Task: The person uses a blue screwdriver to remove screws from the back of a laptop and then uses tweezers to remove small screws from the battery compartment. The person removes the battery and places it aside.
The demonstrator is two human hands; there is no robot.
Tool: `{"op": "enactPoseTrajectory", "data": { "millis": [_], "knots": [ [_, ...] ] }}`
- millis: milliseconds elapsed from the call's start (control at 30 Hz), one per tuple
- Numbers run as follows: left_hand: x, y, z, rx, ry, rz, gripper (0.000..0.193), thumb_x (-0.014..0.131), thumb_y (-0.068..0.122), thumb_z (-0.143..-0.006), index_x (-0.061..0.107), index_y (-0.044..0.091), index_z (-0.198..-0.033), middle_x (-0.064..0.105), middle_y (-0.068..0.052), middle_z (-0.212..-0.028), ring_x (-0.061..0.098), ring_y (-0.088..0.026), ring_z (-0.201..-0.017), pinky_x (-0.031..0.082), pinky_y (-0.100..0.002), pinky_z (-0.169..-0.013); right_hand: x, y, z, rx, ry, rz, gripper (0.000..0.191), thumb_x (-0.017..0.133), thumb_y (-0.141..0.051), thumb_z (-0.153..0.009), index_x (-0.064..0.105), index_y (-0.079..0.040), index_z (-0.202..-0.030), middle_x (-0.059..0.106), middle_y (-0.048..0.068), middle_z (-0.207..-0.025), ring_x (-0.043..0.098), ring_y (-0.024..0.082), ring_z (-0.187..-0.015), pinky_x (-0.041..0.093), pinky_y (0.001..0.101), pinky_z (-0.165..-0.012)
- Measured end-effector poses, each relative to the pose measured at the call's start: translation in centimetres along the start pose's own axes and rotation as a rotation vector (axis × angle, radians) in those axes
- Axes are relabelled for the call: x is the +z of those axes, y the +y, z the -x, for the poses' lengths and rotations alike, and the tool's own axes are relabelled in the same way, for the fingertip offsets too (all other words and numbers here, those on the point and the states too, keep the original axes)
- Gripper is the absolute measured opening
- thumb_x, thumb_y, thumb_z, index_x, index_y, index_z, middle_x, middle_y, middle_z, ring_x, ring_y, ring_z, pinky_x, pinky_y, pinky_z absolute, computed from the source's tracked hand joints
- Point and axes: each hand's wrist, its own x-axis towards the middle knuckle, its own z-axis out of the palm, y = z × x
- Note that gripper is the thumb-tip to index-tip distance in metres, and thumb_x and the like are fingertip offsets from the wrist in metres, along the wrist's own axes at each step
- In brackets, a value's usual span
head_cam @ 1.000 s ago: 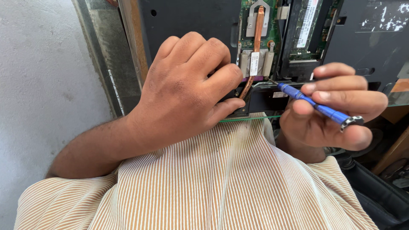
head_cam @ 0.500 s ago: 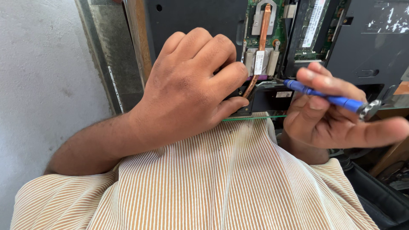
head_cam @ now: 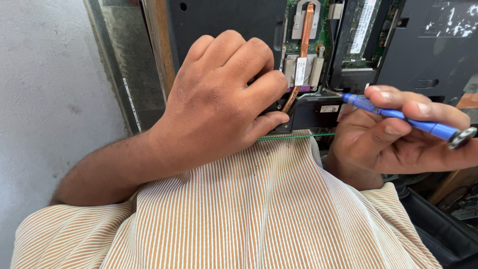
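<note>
- An opened laptop lies bottom-up on a worn counter, whose metal-trimmed edge runs down the left beside a grey concrete floor.
- Inside the black shell a green circuit board shows, with a copper heat pipe running down it and a memory module just to its right.
- The left hand is curled into a loose fist over the shell, fingertips pressed at the lower end of the copper heat pipe; what it pinches, if anything, I cannot tell.
- The right hand holds a blue screwdriver between thumb and fingers, its tip pointing left at the board's lower edge, just beside the left hand's fingers.
- A striped orange-and-white shirt fills the foreground, touching the laptop's near edge.
- Dark clutter crowds the lower right; the floor on the left is open.
</note>
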Motion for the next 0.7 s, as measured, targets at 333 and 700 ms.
{"op": "enactPoseTrajectory", "data": {
  "millis": [333, 700],
  "knots": [
    [-0.6, 0.4, 0.2, 0.012, 0.005, -0.022, 0.04, 0.093, 0.038, -0.078, 0.069, 0.012, -0.095, 0.054, -0.002, -0.097, 0.049, -0.021, -0.092, 0.038, -0.04, -0.082, 1.0, -2.0, -4.4, 0.267, -0.328, 0.227, 0.039, 0.064, 0.003, -0.117, 0.041, -0.01, -0.146, 0.062, 0.017, -0.123, 0.073, 0.026, -0.095, 0.071, 0.0337, -0.085],
    [-1.1, 0.0, 0.1, -0.003, 0.01, 0.011, 0.038, 0.091, 0.036, -0.078, 0.069, 0.011, -0.095, 0.055, -0.003, -0.098, 0.05, -0.021, -0.093, 0.039, -0.04, -0.083, 3.8, 0.2, -5.8, 0.169, -0.378, 0.15, 0.045, 0.061, 0.004, -0.116, 0.032, -0.017, -0.144, 0.06, 0.016, -0.132, 0.078, 0.029, -0.1, 0.072, 0.0326, -0.088]
  ]
}}
